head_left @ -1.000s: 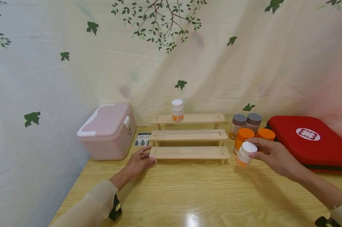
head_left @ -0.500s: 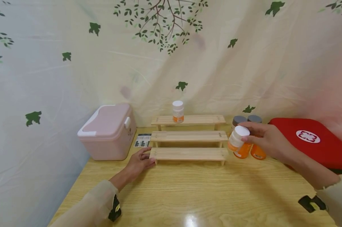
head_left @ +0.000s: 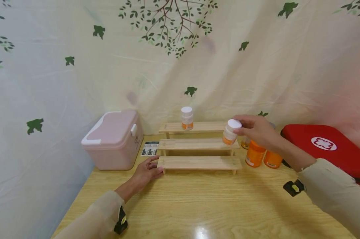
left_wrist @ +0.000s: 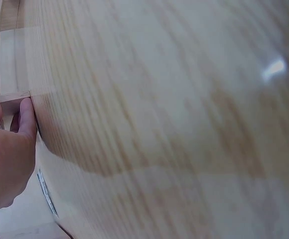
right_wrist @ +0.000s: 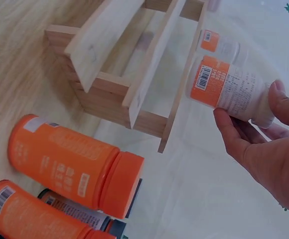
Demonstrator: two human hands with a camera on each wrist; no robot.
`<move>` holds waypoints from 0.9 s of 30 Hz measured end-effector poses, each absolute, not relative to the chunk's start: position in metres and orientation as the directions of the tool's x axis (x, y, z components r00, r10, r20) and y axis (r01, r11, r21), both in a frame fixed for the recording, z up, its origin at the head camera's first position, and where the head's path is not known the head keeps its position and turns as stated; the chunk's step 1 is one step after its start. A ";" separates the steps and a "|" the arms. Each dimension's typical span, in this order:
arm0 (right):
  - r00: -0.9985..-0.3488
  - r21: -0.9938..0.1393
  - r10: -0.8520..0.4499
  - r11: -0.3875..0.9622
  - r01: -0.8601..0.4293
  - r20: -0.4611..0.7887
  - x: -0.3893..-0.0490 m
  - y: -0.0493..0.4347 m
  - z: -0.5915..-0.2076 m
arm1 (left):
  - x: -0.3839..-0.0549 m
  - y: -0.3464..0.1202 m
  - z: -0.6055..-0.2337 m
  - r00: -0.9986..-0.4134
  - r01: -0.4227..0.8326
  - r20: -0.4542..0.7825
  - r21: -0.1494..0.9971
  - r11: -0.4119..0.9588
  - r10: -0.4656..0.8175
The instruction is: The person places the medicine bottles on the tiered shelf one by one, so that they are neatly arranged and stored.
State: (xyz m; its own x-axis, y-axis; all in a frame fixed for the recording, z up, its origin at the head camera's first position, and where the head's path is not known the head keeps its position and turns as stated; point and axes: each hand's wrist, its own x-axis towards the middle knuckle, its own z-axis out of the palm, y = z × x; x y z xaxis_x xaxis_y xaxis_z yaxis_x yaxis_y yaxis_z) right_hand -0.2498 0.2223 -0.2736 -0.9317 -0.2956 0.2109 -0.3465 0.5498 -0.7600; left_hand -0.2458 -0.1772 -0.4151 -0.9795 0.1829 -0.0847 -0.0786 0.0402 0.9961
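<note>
In the head view my right hand (head_left: 258, 131) pinches a white-capped pill bottle (head_left: 229, 134) with an orange-banded label. The bottle tilts slightly and overlaps the right end of the three-step wooden display rack (head_left: 197, 162). A matching white-capped bottle (head_left: 187, 119) stands upright on the rack's top step. My left hand (head_left: 144, 173) grips the rack's lower left end. Up close in the left wrist view, its thumb and fingers (left_wrist: 28, 117) lie on either side of the end piece. From the right wrist, the held bottle (right_wrist: 229, 89) shows its barcode, label toward the rack.
Two orange bottles (head_left: 254, 154) stand right of the rack, with grey-capped bottles behind them, partly hidden by my right hand. A red first-aid case (head_left: 326, 149) lies farther right. At left are a pink lidded box (head_left: 114, 139) and a printed packet (head_left: 150, 148). A patterned cloth hangs behind.
My right hand has carried the white-capped bottle left and upward, from in front of the orange bottles to over the rack's right end. The left hand stays at the rack.
</note>
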 end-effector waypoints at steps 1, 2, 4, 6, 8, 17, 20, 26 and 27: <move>-0.932 -0.761 -0.295 0.549 -0.345 0.210 -0.253 0.220 -0.272 | -0.245 -0.177 -0.415 -0.980 -0.082 -0.088 0.996 0.040 0.180; -0.933 -0.763 -0.294 0.548 -0.344 0.209 -0.256 0.218 -0.271 | -0.246 -0.177 -0.415 -0.980 -0.082 -0.088 0.996 0.041 0.176; -0.935 -0.769 -0.288 0.543 -0.337 0.206 -0.262 0.215 -0.268 | -0.246 -0.177 -0.416 -0.982 -0.082 -0.088 0.996 0.044 0.168; -0.942 -0.783 -0.273 0.535 -0.319 0.197 -0.268 0.211 -0.265 | -0.246 -0.177 -0.416 -0.983 -0.085 -0.091 0.995 0.042 0.158; -0.944 -0.794 -0.265 0.522 -0.312 0.197 -0.274 0.208 -0.264 | -0.246 -0.177 -0.416 -0.984 -0.082 -0.088 0.996 0.042 0.157; -0.944 -0.825 -0.247 0.470 -0.314 0.219 -0.301 0.196 -0.262 | -0.245 -0.176 -0.417 -0.983 -0.089 -0.095 0.995 0.043 0.160; -0.943 -0.826 -0.249 0.466 -0.315 0.219 -0.308 0.193 -0.262 | -0.245 -0.176 -0.417 -0.983 -0.086 -0.092 0.995 0.043 0.159; -0.952 -0.835 -0.238 0.471 -0.287 0.192 -0.321 0.186 -0.261 | -0.247 -0.177 -0.418 -0.982 -0.080 -0.087 0.996 0.045 0.166; -0.953 -0.837 -0.239 0.470 -0.281 0.186 -0.323 0.185 -0.261 | -0.247 -0.176 -0.418 -0.982 -0.083 -0.089 0.996 0.046 0.165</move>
State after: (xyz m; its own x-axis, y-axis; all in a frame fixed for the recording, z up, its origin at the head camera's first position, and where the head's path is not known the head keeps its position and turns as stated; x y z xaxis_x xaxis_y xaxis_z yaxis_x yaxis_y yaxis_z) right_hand -0.3228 0.1849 -0.2610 -0.9532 -0.2385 0.1859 -0.2809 0.4704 -0.8365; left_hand -0.2468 -0.1764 -0.4176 -0.9823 0.1651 -0.0890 -0.0825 0.0456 0.9955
